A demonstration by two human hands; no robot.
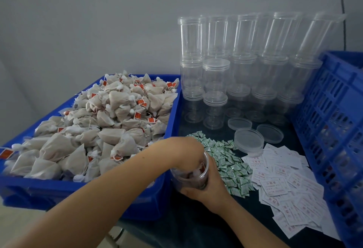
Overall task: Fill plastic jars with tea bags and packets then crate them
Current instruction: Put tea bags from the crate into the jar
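Fingers (pixel 193 190) of the right hand (pixel 208 187) wrap the jar (pixel 189 177) on the worktop while the left hand (pixel 188 149), grasp hidden, pushes tea bags (pixel 110 114) inside; a green packet (pixel 231 163) likely comes next.

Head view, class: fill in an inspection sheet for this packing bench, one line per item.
Surface: dark table.
Job's things: blue bin heaped with tea bags; green packets; white slips; stacked empty jars; blue crate.
Clutter: loose lids.
Hands: right hand holds jar; left hand reaches into its mouth.
Cables: black cable on wall.
Surroundings: grey wall.
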